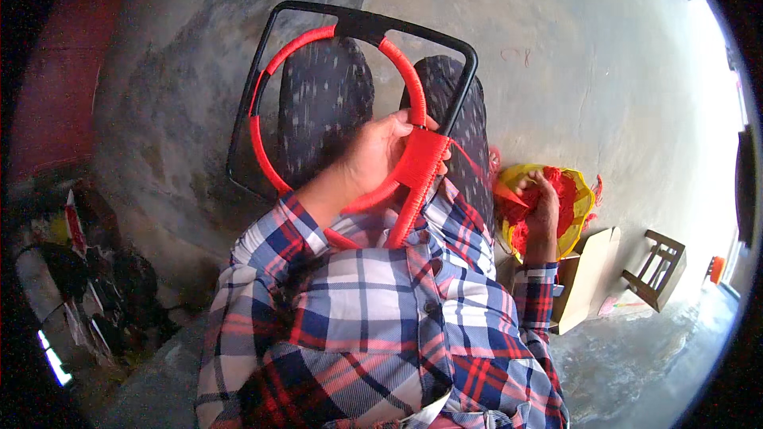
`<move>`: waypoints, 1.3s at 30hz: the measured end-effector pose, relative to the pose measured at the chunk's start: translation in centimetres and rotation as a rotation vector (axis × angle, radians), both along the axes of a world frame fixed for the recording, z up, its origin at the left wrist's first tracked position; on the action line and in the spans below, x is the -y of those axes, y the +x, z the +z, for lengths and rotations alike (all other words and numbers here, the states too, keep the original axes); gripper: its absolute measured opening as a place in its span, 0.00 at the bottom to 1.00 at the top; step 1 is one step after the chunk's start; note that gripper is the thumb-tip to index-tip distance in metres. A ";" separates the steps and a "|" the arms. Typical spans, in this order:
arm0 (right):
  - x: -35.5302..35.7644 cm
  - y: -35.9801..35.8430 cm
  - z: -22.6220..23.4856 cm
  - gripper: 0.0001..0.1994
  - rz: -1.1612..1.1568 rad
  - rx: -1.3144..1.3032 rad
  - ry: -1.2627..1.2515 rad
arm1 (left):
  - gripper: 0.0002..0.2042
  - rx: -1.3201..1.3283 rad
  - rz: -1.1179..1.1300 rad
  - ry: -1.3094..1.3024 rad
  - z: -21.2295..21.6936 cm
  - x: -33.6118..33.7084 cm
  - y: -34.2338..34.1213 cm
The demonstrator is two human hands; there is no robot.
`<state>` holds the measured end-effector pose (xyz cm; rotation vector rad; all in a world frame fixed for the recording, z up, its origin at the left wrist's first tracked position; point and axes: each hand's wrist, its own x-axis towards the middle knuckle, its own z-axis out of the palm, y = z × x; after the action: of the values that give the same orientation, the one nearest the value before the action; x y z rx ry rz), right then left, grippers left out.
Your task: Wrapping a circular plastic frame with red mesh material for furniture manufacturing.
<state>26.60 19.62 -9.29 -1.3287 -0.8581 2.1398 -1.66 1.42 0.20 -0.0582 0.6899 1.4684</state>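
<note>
A black metal frame (433,38) with rounded corners rests across my lap, a ring (407,75) wrapped in red cord set inside it. Where ring and frame meet at the lower right, a broad red wrapped band (421,160) covers both. My left hand (372,157) grips the ring beside that band, its fingers partly hidden behind it. A red strand (469,159) runs from the band toward the right. Over there my right hand (544,202), fingers bent together, pinches red cord above a yellow basket (521,170) holding a loose red cord heap (566,189).
An open cardboard box (592,276) stands just below the basket. Farther right is a small wooden stool (661,272) on the grey concrete floor (604,71). Dark clutter (87,286) lies at the left. My knees (326,87) are beneath the frame.
</note>
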 end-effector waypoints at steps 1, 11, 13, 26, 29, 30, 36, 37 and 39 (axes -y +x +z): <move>-1.0 0.5 0.0 0.10 -0.042 0.210 0.046 | 0.17 0.025 -0.004 -0.019 0.0 -0.1 0.0; 3.6 -10.8 9.9 0.12 0.598 0.016 0.166 | 0.15 -0.069 -0.028 -0.031 0.1 -1.0 0.4; 4.9 -12.1 10.1 0.09 0.755 -0.055 0.205 | 0.14 -0.099 -0.049 -0.148 0.7 -0.9 0.4; -1.5 -10.2 9.1 0.08 0.225 0.021 0.348 | 0.15 -0.013 0.019 -0.090 -0.7 -1.2 0.8; -0.7 -13.4 11.7 0.13 0.439 0.011 0.805 | 0.15 -0.191 0.160 -0.145 -0.6 -1.2 0.7; 0.1 -14.1 12.5 0.14 0.571 0.077 0.983 | 0.16 -0.420 0.258 -0.115 -0.2 -1.1 0.9; 3.3 -18.0 12.9 0.19 0.593 0.173 1.766 | 0.20 -0.960 0.398 -0.038 -0.8 -1.3 1.2; 3.0 -17.7 12.0 0.19 0.597 0.165 1.772 | 0.20 -0.962 0.408 -0.038 -1.0 -1.3 0.9; 1.8 -15.7 9.6 0.20 0.268 0.304 1.666 | 0.18 -0.739 0.299 -0.204 -1.3 -1.1 0.3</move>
<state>10.91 17.77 0.33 -0.5372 -2.2186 0.6240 -1.33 2.48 -1.11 0.2477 1.4799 1.7029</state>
